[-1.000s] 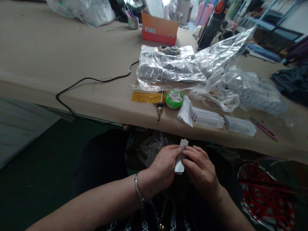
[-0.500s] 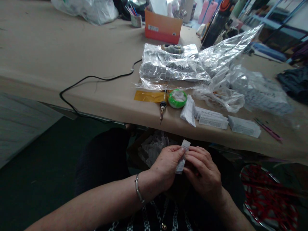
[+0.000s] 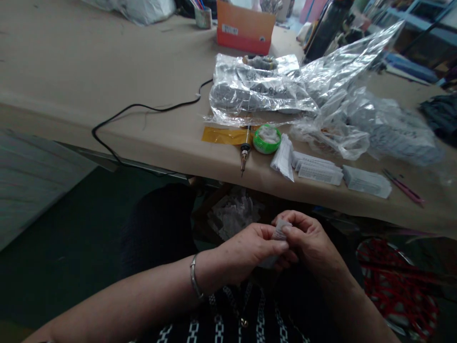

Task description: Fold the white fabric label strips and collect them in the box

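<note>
Above my lap, my left hand [image 3: 250,250] pinches a small white printed slip [image 3: 281,229] between thumb and fingers. My right hand [image 3: 310,238] grips the same slip at its upper end, thumb on top, and the two hands touch. Much of the slip is hidden by my fingers. Beyond them at the table's edge lie a fanned bundle of white strips [image 3: 284,159], a stack of printed slips [image 3: 317,169] and another stack [image 3: 367,181]. A green round container [image 3: 266,139] with white material stands beside a soldering-iron-like tool [image 3: 244,152].
Clear plastic bags [image 3: 264,88] cover the middle of the table [image 3: 71,62]. An orange box [image 3: 245,29] stands behind them. A black cable [image 3: 143,105] runs left over the edge. Pink tweezers [image 3: 405,188] lie right. Below sits a box of white scraps [image 3: 233,214].
My right thumb has come onto the slip's upper end, and my left hand has turned flatter. Less of the slip shows. The view has shifted slightly, with the table higher in it.
</note>
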{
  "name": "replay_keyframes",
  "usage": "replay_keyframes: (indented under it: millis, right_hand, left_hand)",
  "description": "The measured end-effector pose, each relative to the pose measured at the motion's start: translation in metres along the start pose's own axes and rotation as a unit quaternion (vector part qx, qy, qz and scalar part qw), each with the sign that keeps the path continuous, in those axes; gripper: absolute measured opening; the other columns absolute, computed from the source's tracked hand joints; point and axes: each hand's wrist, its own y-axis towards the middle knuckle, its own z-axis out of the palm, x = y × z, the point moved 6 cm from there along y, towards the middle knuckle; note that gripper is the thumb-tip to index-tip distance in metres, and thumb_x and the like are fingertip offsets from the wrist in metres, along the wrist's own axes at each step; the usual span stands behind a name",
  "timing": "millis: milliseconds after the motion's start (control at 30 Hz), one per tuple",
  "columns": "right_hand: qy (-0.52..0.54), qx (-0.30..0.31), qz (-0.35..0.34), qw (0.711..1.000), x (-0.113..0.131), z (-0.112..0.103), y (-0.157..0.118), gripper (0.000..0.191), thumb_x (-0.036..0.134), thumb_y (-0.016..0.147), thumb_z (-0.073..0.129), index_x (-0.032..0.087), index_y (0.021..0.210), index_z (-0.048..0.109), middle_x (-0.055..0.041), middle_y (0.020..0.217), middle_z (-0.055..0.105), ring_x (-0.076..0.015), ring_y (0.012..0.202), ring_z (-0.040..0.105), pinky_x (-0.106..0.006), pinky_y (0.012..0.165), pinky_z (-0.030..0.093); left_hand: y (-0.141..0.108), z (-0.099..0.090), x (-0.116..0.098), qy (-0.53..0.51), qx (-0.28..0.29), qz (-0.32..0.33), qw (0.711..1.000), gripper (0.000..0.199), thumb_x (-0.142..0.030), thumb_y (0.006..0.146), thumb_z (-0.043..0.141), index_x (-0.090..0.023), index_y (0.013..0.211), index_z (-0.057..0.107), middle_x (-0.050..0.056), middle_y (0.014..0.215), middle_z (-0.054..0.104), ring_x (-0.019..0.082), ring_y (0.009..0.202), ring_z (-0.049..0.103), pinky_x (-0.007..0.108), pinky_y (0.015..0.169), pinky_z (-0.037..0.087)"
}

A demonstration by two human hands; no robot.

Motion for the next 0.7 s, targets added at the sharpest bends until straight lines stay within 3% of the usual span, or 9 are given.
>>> replay_keyframes:
  millis: [133, 267, 333, 433, 533, 600, 700]
  right_hand:
    - [-0.024, 0.01, 0.017, 1.0, 0.002, 0.012, -0.006, 0.019, 0.032, 0.072, 0.069, 0.016, 0.067, 0.06, 0.0012, 0.074, 0.058, -0.0054, 0.049, 0.045, -0.018, 0.043, 0.038]
    - [-0.013, 0.038, 0.072, 0.997, -0.007, 0.017, -0.01, 0.018, 0.033, 0.076, 0.067, 0.019, 0.083, 0.061, 0.0035, 0.069, 0.058, -0.0047, 0.043, 0.047, -0.016, 0.04, 0.037]
    - [0.013, 0.111, 0.085, 0.99, -0.012, 0.022, -0.011, 0.034, 0.035, 0.075, 0.069, 0.022, 0.104, 0.059, 0.0027, 0.073, 0.063, -0.0068, 0.046, 0.053, -0.017, 0.042, 0.042]
    - [0.022, 0.256, 0.04, 0.966, -0.012, 0.032, -0.012, 0.058, 0.04, 0.069, 0.075, 0.025, 0.121, 0.054, -0.0081, 0.114, 0.064, -0.0173, 0.078, 0.067, -0.029, 0.062, 0.055]
    - [0.011, 0.328, -0.023, 0.944, -0.009, 0.04, -0.009, 0.048, 0.05, 0.065, 0.075, 0.021, 0.102, 0.063, -0.0116, 0.136, 0.05, -0.0279, 0.118, 0.055, -0.043, 0.088, 0.051]
    - [0.039, 0.342, -0.007, 0.939, -0.011, 0.046, -0.006, 0.044, 0.054, 0.063, 0.075, 0.019, 0.086, 0.063, -0.0125, 0.134, 0.053, -0.0299, 0.123, 0.051, -0.046, 0.092, 0.048]
    - [0.112, 0.346, 0.064, 0.929, -0.017, 0.055, -0.005, 0.034, 0.043, 0.061, 0.079, 0.017, 0.075, 0.062, -0.0119, 0.131, 0.054, -0.0289, 0.114, 0.058, -0.042, 0.085, 0.052]
  left_hand:
    - [-0.002, -0.004, 0.007, -0.015, 0.046, -0.036, 0.998, 0.019, -0.029, 0.069, 0.069, -0.012, 0.061, 0.064, 0.005, 0.059, 0.062, 0.011, 0.052, 0.056, 0.023, 0.054, 0.043]
    - [-0.007, -0.008, 0.011, -0.043, 0.082, -0.045, 0.995, 0.018, -0.031, 0.073, 0.068, -0.014, 0.073, 0.065, 0.0, 0.058, 0.056, 0.012, 0.049, 0.056, 0.026, 0.055, 0.046]
    - [-0.012, -0.006, 0.011, -0.055, 0.11, -0.05, 0.991, 0.021, -0.034, 0.075, 0.068, -0.014, 0.079, 0.066, -0.001, 0.061, 0.054, 0.012, 0.051, 0.057, 0.028, 0.056, 0.048]
    - [-0.023, -0.001, 0.011, -0.063, 0.149, -0.069, 0.984, 0.026, -0.039, 0.074, 0.071, -0.014, 0.081, 0.066, 0.001, 0.064, 0.054, 0.014, 0.055, 0.058, 0.028, 0.054, 0.049]
    - [-0.028, 0.001, 0.011, -0.039, 0.155, -0.074, 0.984, 0.029, -0.042, 0.072, 0.072, -0.015, 0.079, 0.066, 0.0, 0.062, 0.053, 0.013, 0.054, 0.057, 0.023, 0.05, 0.044]
    - [-0.028, 0.001, 0.013, -0.017, 0.147, -0.074, 0.986, 0.032, -0.045, 0.071, 0.072, -0.014, 0.077, 0.064, -0.001, 0.06, 0.052, 0.011, 0.052, 0.056, 0.021, 0.047, 0.042]
    - [-0.025, 0.0, 0.018, 0.001, 0.147, -0.073, 0.986, 0.036, -0.047, 0.071, 0.071, -0.013, 0.077, 0.063, -0.002, 0.057, 0.051, 0.01, 0.049, 0.053, 0.02, 0.045, 0.04]
